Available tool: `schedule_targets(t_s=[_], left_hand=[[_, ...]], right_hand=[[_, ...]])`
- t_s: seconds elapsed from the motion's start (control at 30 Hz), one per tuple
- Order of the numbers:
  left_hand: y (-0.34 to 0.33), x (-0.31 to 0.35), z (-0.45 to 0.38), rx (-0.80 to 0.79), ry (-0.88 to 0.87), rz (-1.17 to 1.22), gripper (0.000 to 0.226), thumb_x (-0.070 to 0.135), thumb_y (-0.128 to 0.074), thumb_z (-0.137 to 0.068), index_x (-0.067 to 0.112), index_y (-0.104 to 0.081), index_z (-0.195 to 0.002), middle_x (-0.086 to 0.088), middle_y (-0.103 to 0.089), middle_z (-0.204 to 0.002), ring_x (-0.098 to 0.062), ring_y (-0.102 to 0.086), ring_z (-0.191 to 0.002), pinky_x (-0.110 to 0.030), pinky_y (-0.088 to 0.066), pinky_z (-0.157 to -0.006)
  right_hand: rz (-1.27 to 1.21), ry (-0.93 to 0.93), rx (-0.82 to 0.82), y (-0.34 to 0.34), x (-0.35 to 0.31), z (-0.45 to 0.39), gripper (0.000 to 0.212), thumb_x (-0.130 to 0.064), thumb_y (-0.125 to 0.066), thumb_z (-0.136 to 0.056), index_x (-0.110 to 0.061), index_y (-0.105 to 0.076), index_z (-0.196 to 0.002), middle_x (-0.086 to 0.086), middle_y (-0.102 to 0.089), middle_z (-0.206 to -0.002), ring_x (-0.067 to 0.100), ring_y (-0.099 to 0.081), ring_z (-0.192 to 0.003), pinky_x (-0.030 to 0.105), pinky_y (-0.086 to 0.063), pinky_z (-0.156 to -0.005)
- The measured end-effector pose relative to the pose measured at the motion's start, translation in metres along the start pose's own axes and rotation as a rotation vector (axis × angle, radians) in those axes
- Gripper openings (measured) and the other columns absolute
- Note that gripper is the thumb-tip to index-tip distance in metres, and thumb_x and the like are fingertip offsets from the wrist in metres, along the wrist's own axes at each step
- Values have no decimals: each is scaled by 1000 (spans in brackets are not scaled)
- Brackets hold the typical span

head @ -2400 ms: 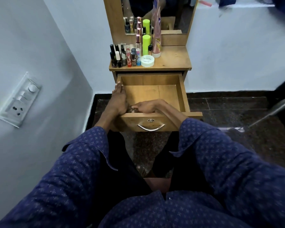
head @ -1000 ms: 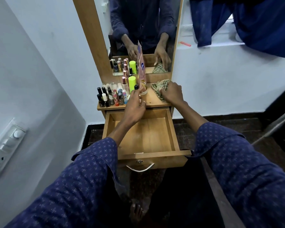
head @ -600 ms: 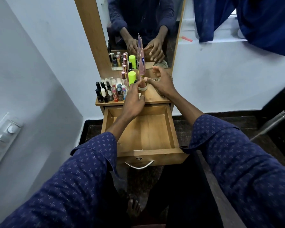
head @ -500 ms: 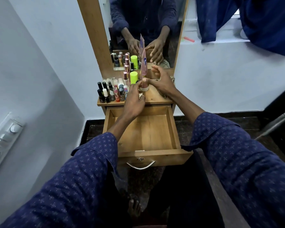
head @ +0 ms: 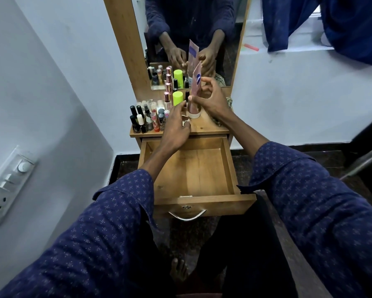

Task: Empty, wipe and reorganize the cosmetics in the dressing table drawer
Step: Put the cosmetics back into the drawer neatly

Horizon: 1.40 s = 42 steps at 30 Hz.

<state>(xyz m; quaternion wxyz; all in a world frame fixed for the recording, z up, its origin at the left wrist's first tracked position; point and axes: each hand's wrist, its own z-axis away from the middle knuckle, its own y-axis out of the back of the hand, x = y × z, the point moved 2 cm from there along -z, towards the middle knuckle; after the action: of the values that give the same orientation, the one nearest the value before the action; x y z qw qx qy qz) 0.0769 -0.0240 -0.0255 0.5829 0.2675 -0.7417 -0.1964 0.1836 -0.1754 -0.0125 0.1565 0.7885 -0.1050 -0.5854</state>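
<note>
The wooden drawer is pulled out and its bottom is bare. On the dressing table top a pink tube stands on its white cap. My right hand is curled around the tube, thumb on its lower part. My left hand lies just left of the cap, fingers bent down over a small white jar that is almost wholly hidden. Nail polish bottles and lipsticks crowd the top's left side beside a lime green cylinder. A checked cloth lies behind my right wrist.
A mirror rises behind the table top and reflects both hands. A wall with a switch plate closes in on the left. Blue fabric hangs over a ledge at the upper right. A metal bar leans at the right, over dark floor.
My hands left the drawer and rose to the table top. The right hand put down the checked cloth and closed around the pink tube. The left hand stayed beside the tube's cap.
</note>
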Motion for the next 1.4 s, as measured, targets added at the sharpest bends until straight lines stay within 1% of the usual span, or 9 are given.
schedule_targets(t_s=[0.17,0.37,0.53,0.67,0.87,0.97,1.07,1.23,1.4], left_hand=[[-7,6,3,-4,-48,35,66,15,-64,-100,20,-35,-160,-2,-49,-152,-17,-54,-133,-37,-48,-109],[-27,21,27,-8,-94,133,51,34,-76,-93,20,-54,-137,5,-69,-113,-5,-68,-98,-27,-61,-82],[-54,11,67,-54,-23,127,27,29,-80,-88,18,-62,-104,11,-67,-85,-1,-62,-71,-18,-47,-59],[-76,-8,91,-151,66,117,35,35,-81,-85,17,-69,-113,7,-72,-93,-8,-68,-80,-30,-57,-68],[-86,-24,94,-277,256,191,49,26,-86,-84,21,-58,-124,12,-69,-105,-2,-67,-92,-11,-52,-71],[-91,-30,96,-327,382,248,57,22,-88,-84,19,-49,-126,-2,-70,-116,-17,-72,-98,-37,-64,-78],[-93,-31,98,-317,340,248,45,9,-85,-84,25,-55,-113,-4,-71,-109,-20,-73,-95,-41,-64,-76],[-94,-40,93,-285,380,206,52,-4,-84,-80,22,-59,-118,-13,-62,-117,-33,-72,-99,-52,-65,-74],[-94,-40,95,-288,350,157,54,-9,-76,-84,5,-62,-134,4,-69,-101,-16,-69,-96,-35,-61,-88]], right_hand=[[-28,15,124,14,-11,26,81,-46,-90,-77,-14,-51,-140,-3,-66,-121,0,-65,-103,8,-53,-76],[72,-33,240,30,-13,99,80,-68,-84,-70,-24,-51,-128,-10,-68,-116,3,-69,-97,27,-62,-81],[303,-109,231,23,8,165,89,-87,-72,-66,-28,-44,-127,-10,-71,-110,11,-70,-94,34,-58,-76],[418,-187,152,24,33,189,77,-84,-69,-74,-27,-45,-120,-10,-71,-101,10,-68,-87,29,-47,-65],[483,-218,133,15,50,189,75,-76,-72,-77,-23,-46,-125,-6,-69,-106,13,-67,-91,29,-45,-69],[548,-167,121,14,56,189,50,-52,-80,-85,-25,-50,-114,-7,-62,-108,12,-65,-90,31,-50,-69],[651,-108,29,10,61,192,19,-31,-83,-85,-28,-67,-94,-8,-65,-110,10,-63,-93,28,-52,-74],[818,-32,-23,3,54,196,17,-30,-83,-84,-32,-80,-101,-10,-76,-105,15,-60,-101,35,-51,-83],[879,-32,-60,-2,56,198,17,-43,-81,-85,-33,-81,-100,-14,-75,-113,18,-58,-105,38,-48,-83]])
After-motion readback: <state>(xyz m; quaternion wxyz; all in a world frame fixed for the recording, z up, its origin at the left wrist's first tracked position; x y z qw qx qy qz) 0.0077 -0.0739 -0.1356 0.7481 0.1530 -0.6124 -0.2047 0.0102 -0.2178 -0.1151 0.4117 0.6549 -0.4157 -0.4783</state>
